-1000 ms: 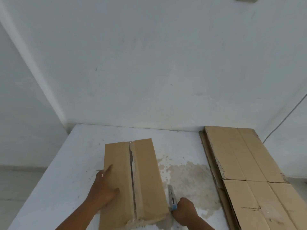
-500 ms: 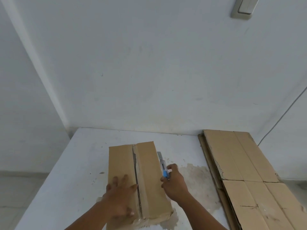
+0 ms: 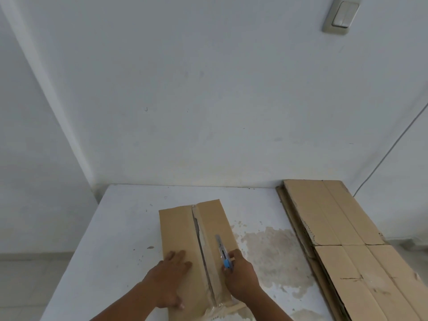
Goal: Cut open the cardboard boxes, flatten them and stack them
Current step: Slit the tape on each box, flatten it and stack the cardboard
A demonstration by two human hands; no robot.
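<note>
Blue-ended cutter [image 3: 223, 254] is clamped in your R hand [image 3: 240, 276], lower centre of frame, blade pointing up-frame over the right flap of the box [image 3: 183, 230]. A sec ago that hand was down by the box's near right corner. It's since come up onto the lid, just right of the centre seam [image 3: 198, 230]. L hand [image 3: 170, 279] has slid in from the left edge and now lies flat, fingers straight, pressing the left flap.

Reads as: box pinned, cut prob. about to go in.

Box lies long-ways at bottom centre on the white table [image 3: 120, 228]. Seam shows a dark gap w/ torn pale tape, so the top looks partly slit already. Crumpled tape at the near end. Flattened stack [image 3: 335, 216] sits at right of frame, well apart.
</note>
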